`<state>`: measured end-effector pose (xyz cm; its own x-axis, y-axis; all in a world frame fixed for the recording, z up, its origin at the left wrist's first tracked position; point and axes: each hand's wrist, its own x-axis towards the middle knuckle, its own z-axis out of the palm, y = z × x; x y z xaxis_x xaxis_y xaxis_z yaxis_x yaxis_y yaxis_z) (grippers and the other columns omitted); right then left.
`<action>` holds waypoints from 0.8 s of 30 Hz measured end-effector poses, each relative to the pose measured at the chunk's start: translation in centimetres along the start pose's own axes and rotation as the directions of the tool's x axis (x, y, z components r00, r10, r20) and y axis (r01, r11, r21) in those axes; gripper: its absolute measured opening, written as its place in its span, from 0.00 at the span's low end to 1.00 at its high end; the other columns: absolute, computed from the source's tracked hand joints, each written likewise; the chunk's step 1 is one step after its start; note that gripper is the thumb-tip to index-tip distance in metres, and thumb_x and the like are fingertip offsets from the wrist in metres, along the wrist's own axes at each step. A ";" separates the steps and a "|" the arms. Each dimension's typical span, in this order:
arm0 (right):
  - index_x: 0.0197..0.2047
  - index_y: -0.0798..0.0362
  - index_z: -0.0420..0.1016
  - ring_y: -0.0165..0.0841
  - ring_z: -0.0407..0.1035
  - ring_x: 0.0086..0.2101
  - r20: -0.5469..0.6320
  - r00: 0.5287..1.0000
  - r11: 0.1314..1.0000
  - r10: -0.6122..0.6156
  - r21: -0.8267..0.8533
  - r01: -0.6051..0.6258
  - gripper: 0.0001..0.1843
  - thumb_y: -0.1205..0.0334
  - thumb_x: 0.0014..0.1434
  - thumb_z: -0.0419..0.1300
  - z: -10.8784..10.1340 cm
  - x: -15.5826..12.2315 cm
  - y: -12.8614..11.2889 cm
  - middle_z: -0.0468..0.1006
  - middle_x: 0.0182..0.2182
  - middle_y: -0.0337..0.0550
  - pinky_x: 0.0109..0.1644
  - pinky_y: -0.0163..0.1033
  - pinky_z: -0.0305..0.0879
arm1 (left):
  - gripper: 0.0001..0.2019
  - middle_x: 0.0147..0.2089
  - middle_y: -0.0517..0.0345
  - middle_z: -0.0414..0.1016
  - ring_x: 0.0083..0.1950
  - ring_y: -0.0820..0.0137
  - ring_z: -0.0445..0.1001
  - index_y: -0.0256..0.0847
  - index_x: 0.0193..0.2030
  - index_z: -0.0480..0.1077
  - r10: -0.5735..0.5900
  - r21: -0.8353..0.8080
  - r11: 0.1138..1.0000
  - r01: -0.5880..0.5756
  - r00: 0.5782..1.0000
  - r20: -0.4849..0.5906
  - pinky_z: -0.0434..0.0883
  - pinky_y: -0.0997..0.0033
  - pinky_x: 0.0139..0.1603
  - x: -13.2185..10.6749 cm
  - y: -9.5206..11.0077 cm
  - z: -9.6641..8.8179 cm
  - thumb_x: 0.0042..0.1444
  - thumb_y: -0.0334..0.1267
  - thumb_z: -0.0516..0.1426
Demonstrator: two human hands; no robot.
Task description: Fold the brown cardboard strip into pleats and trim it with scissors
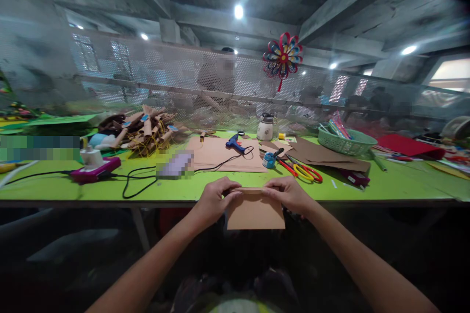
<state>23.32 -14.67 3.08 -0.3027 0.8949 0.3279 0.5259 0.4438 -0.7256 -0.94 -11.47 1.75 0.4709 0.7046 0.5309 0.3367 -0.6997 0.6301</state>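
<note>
Brown paper sheet (256,215) is held up at the middle of the near edge of the counter (404,183), its lower part hanging in front of that edge; whether it touches the edge cannot be told. Its top is turned into a narrow band, rolled or folded, I cannot tell which. The left hand (216,196) has its grip pinched on the band's left end, thumb below and fingers above; the right hand (290,195) grips the right end likewise. Just beyond, toward the middle of the counter, lies a stack of tan sheets (207,156) with a blue glue gun (235,144) on it. At the stack's right corner stands a small blue jar (269,160), with scissors (301,172) with red and yellow handles beside it. Dark brown sheets (319,155) spread farther right, near a green basket (345,144); red sheets (409,145) lie toward the right end. A white bottle (265,129) stands near the far edge. Left of the stack are a blurred purple slab (175,164), a heap of rolled brown pieces (147,129) and, nearer the front edge, a purple power strip (96,171).
</note>
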 end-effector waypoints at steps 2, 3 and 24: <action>0.32 0.59 0.79 0.27 0.60 0.23 0.012 1.000 0.999 0.025 0.046 -0.025 0.20 0.47 0.55 0.60 0.0 0.0 0.2 0.73 0.22 0.41 0.24 0.31 0.53 | 0.09 0.34 0.54 0.74 0.35 0.70 0.71 0.38 0.40 0.74 0.043 0.073 0.996 -0.045 0.999 0.028 0.67 0.73 0.37 -0.1 0.0 0.1 0.59 0.39 0.55; 0.31 0.59 0.79 0.26 0.59 0.22 0.021 0.999 0.995 0.049 0.081 -0.050 0.21 0.46 0.54 0.61 0.1 -0.1 0.3 0.72 0.20 0.40 0.23 0.31 0.52 | 0.10 0.33 0.55 0.73 0.35 0.71 0.70 0.38 0.41 0.74 0.071 0.118 0.990 -0.076 0.997 0.044 0.66 0.73 0.37 -0.2 0.0 0.1 0.60 0.40 0.54; 0.29 0.59 0.75 0.23 0.55 0.17 0.157 0.975 0.950 0.159 0.246 -0.194 0.22 0.45 0.53 0.60 0.7 -0.2 0.2 0.63 0.14 0.33 0.20 0.30 0.49 | 0.09 0.32 0.56 0.65 0.31 0.68 0.63 0.39 0.35 0.61 0.210 0.522 0.756 -0.394 0.902 0.378 0.62 0.70 0.33 0.6 -1.3 -0.4 0.65 0.34 0.44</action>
<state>22.92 -14.80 2.42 -0.3364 0.9353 0.1096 0.3627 0.2361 -0.9015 -1.38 -10.08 1.51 0.8033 0.4441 0.3969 0.4944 -0.8688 -0.0286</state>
